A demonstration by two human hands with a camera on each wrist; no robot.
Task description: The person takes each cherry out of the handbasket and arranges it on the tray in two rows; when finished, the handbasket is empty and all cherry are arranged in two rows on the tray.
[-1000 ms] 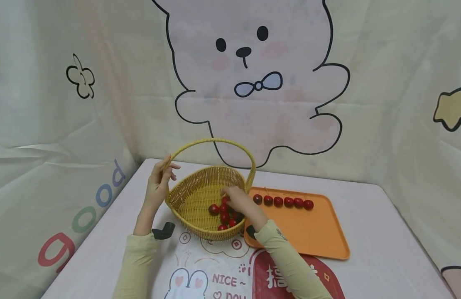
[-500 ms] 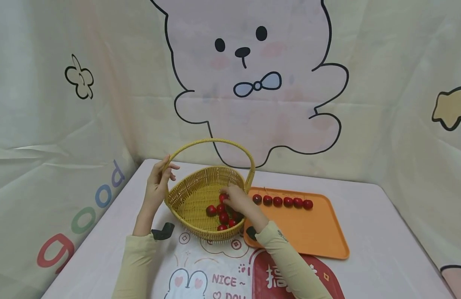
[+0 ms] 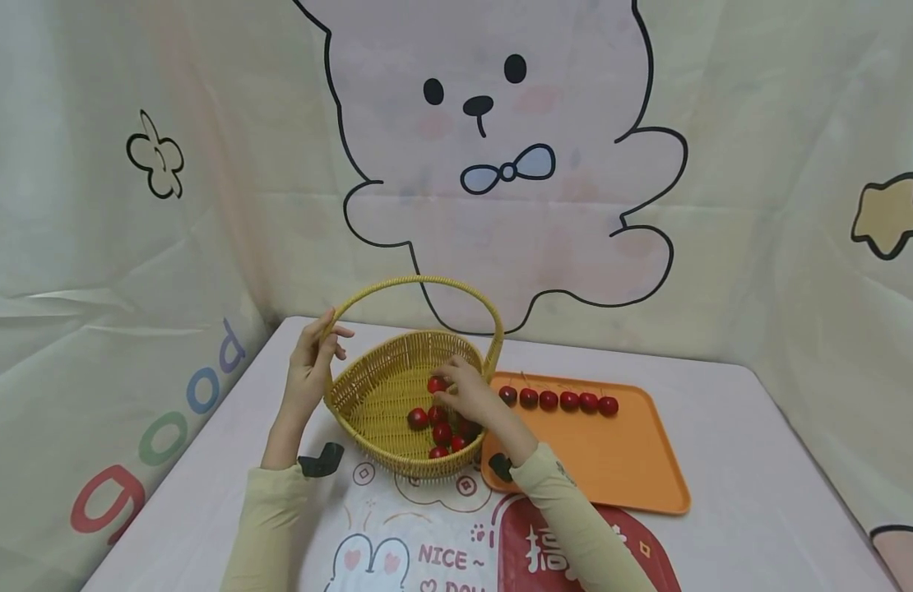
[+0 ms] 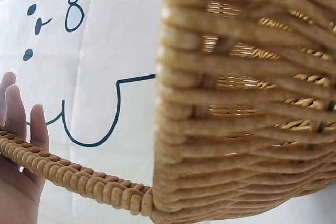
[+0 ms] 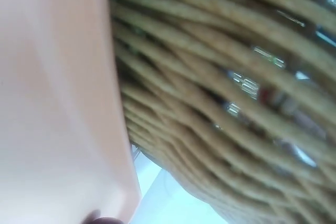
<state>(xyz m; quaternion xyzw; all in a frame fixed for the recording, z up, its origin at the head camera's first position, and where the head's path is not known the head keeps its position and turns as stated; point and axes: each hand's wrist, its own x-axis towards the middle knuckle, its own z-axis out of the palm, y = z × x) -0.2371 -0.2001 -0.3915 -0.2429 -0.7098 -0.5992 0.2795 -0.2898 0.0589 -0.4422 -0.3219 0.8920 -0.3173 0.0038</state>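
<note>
A yellow woven basket (image 3: 382,411) with a tall arched handle (image 3: 419,279) stands on the table. At the handle's left base my left hand (image 3: 308,362) holds it between thumb and fingers; the left wrist view shows fingertips (image 4: 16,108) beyond the handle. My right hand (image 3: 471,395) reaches over the basket's right side and pinches a dark red cherry (image 3: 437,384) at its fingertips. Several other cherries (image 3: 442,433) lie at the right of the basket's floor, some partly hidden by the hand. Basket weave and the right forearm fill most of the right wrist view.
Right of the basket lies an orange tray (image 3: 597,460), with several cherries (image 3: 549,400) in a row along its far edge. The basket's right side overlaps the tray's left edge. A printed cloth backdrop (image 3: 723,271) rises behind the table.
My right hand has shifted slightly up and left inside the basket, and the cherry at its fingertips moved with it. A loose cherry rolled a little left. The left hand keeps its place.
</note>
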